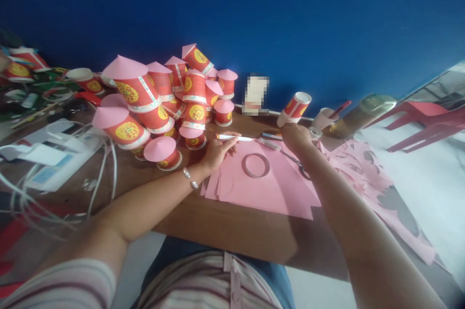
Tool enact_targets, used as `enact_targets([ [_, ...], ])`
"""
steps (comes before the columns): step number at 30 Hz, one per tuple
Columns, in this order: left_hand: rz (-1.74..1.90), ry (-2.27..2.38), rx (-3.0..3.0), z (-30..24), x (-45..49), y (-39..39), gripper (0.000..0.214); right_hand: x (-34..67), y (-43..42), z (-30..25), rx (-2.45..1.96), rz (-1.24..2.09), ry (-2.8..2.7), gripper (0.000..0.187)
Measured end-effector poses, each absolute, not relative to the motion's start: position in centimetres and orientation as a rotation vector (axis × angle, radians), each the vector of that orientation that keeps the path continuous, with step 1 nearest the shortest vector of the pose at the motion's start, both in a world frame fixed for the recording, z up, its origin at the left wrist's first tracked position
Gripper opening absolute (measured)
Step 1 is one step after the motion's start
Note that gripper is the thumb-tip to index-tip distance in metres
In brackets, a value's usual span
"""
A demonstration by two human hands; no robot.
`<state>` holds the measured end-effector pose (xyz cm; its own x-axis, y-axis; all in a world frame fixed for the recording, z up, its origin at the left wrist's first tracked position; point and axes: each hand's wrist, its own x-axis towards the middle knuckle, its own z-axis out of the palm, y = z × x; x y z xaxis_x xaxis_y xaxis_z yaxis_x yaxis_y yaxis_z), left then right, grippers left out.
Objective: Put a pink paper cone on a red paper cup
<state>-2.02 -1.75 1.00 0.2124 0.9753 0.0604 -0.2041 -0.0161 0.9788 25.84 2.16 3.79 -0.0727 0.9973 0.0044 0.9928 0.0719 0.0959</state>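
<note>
My left hand (225, 146) pinches a white marker (234, 138) with an orange end, holding it level over the far left edge of a stack of pink paper sheets (232, 188). A round ring (256, 165) lies on the top sheet. Farther right, my right hand (296, 135) is at the base of a red paper cup (296, 105) set in a white one; its fingers are hidden, and I cannot tell whether it grips the cups. Between my hands lie a pale blue-white pen (272, 136), a craft knife (268, 144) and scissors (303, 169).
Red paper cups with pink cone tops (131, 132) are piled at the left. Beyond them are a power strip (54, 163) and white cables. Pink paper scraps (366, 173), a white cup with a red-handled tool (325, 117), and a bottle (363, 113) stand right. A blue wall (232, 13) closes the back.
</note>
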Motion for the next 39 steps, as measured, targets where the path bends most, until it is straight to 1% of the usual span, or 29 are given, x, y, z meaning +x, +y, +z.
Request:
enact_targets([
  [4, 1.172, 0.878, 1.181, 1.0, -2.0, -1.7, 0.039, 25.7, 2.4, 4.4, 2.037, 0.082, 2.168, 0.029],
  [12, 1.176, 0.864, 1.177, 1.3, -2.0, -1.8, 0.036, 25.7, 2.5, 4.9, 1.974, 0.009, 2.173, 0.029],
  [14, 1.184, 0.869, 1.175, 1.2, -1.9, -1.8, 0.036, 25.6, 2.2, 4.9, 1.998, 0.008, 2.179, 0.029],
  [16, 1.183, 0.874, 1.175, 1.2, -1.9, -1.8, 0.036, 25.5, 1.7, 5.0, 2.046, 0.047, 2.184, 0.033],
  [18, 1.176, 0.875, 1.178, 1.2, -2.0, -1.8, 0.036, 25.5, 0.9, 5.1, 2.159, 0.104, 2.251, 0.038],
  [19, 1.175, 0.873, 1.181, 1.1, -2.0, -1.8, 0.036, 25.4, 0.4, 5.0, 2.263, 0.101, 2.339, 0.037],
  [20, 1.176, 0.868, 1.185, 1.2, -2.0, -1.8, 0.036, 25.4, -0.2, 5.0, 2.372, 0.027, 2.439, 0.034],
  [21, 1.176, 0.862, 1.191, 1.2, -2.0, -1.9, 0.036, 25.2, -0.7, 4.8, 2.482, -0.144, 2.540, 0.029],
  [22, 1.175, 0.858, 1.198, 1.2, -2.0, -1.9, 0.036, 25.1, -1.2, 4.5, 2.578, -0.429, 2.618, 0.025],
  [23, 1.174, 0.855, 1.204, 1.3, -2.0, -1.9, 0.035, 24.9, -1.6, 4.2, 2.629, -0.804, 2.654, 0.024],
  [25, 1.166, 0.854, 1.212, 1.4, -2.0, -2.0, 0.034, 24.3, -2.4, 3.3, 2.594, -1.608, 2.595, 0.030],
  [26, 1.165, 0.854, 1.213, 1.5, -2.0, -2.0, 0.033, 24.0, -2.7, 2.8, 2.544, -1.900, 2.542, 0.033],
  [28, 1.160, 0.853, 1.213, 1.7, -1.9, -2.1, 0.032, 23.3, -3.0, 2.0, 2.449, -2.290, 2.438, 0.037],
  [30, 1.151, 0.857, 1.220, 1.8, -1.9, -2.2, 0.032, 22.8, -3.2, 1.4, 2.365, -2.501, 2.364, 0.039],
  [32, 1.143, 0.862, 1.232, 1.9, -1.9, -2.3, 0.031, 22.5, -3.3, 1.1, 2.302, -2.619, 2.304, 0.040],
  [35, 1.132, 0.853, 1.253, 1.9, -1.9, -2.3, 0.031, 22.2, -3.4, 1.0, 2.238, -2.705, 2.266, 0.040],
  [39, 1.095, 0.836, 1.302, 1.7, -2.0, -2.2, 0.033, 22.0, -3.6, 0.9, 2.202, -2.740, 2.257, 0.039],
])
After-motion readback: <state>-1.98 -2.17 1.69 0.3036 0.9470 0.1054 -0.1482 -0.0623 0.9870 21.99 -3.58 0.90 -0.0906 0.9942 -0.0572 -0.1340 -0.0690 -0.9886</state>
